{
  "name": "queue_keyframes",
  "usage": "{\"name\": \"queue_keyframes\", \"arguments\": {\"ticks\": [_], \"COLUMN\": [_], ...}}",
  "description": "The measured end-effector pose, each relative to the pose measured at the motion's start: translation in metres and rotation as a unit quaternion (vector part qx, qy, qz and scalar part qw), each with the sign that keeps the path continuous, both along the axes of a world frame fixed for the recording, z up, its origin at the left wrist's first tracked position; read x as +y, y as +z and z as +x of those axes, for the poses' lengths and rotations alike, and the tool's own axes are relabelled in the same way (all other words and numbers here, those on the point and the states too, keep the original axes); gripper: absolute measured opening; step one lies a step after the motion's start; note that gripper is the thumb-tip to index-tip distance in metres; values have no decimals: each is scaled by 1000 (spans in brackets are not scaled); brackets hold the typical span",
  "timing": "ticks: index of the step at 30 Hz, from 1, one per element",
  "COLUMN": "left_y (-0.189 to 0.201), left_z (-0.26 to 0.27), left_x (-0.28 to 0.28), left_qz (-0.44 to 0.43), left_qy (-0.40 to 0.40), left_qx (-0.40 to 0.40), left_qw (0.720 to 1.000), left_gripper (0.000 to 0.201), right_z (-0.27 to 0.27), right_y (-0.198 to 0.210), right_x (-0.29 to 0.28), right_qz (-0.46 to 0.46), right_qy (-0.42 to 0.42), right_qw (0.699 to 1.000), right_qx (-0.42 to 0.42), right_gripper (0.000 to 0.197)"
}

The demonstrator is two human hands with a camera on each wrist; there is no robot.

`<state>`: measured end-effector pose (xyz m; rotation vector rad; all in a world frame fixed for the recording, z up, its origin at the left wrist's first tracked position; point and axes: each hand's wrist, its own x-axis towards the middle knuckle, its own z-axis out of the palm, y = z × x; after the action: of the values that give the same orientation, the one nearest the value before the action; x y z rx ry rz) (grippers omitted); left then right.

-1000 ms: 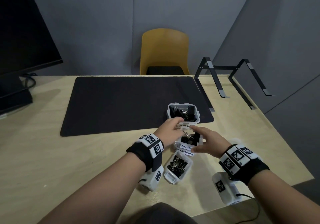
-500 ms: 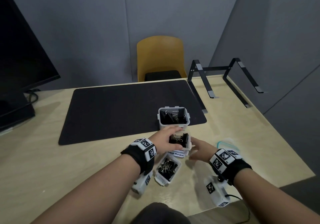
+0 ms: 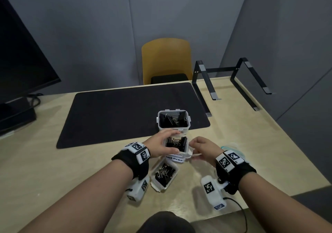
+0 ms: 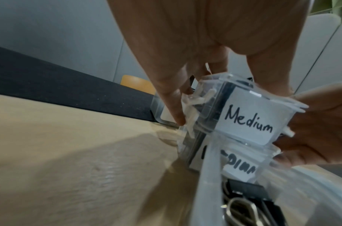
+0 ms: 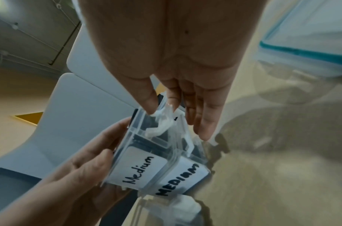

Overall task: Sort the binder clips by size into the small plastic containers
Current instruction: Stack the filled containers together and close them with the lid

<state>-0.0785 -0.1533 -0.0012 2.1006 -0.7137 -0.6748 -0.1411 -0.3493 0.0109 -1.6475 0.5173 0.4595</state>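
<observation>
Three clear plastic containers of black binder clips stand in a row near the table's front. The far one (image 3: 173, 120) sits on the mat edge, and the near one (image 3: 164, 174) lies by my left wrist. Between them the container labelled Medium (image 3: 177, 146) (image 4: 247, 122) (image 5: 139, 168) rests on another one labelled MEDIUM (image 5: 181, 178) (image 4: 239, 166). My left hand (image 3: 170, 142) grips the top Medium container from its left side. My right hand (image 3: 193, 145) (image 5: 160, 113) pinches the white side latch (image 5: 160, 123) between thumb and forefinger.
A black desk mat (image 3: 125, 114) covers the table's middle. A monitor (image 3: 21, 62) stands at the left and a black laptop stand (image 3: 231, 81) at the back right. A teal-rimmed clear lid (image 3: 231, 147) lies behind my right wrist. A yellow chair (image 3: 166, 60) faces the far edge.
My right hand has moved from lying flat beside the Medium container to pinching its side latch. My left hand has kept its hold on the container.
</observation>
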Motion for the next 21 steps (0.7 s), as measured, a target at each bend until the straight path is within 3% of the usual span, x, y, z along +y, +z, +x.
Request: {"name": "queue_keyframes", "arguments": {"ticks": [15, 21], "left_y": [6, 9], "left_z": [-5, -2], "left_x": [-1, -2], "left_qz": [10, 28], "left_qy": [0, 2], "left_qx": [-12, -16], "left_qw": [1000, 999], "left_gripper": [64, 66], "right_z": [10, 0], "right_y": [3, -4], "right_x": [-1, -4], "right_qz": [7, -23], "right_qy": [-73, -45], "right_qw": [997, 998], "right_qx": [6, -25], "right_gripper": [19, 10]}}
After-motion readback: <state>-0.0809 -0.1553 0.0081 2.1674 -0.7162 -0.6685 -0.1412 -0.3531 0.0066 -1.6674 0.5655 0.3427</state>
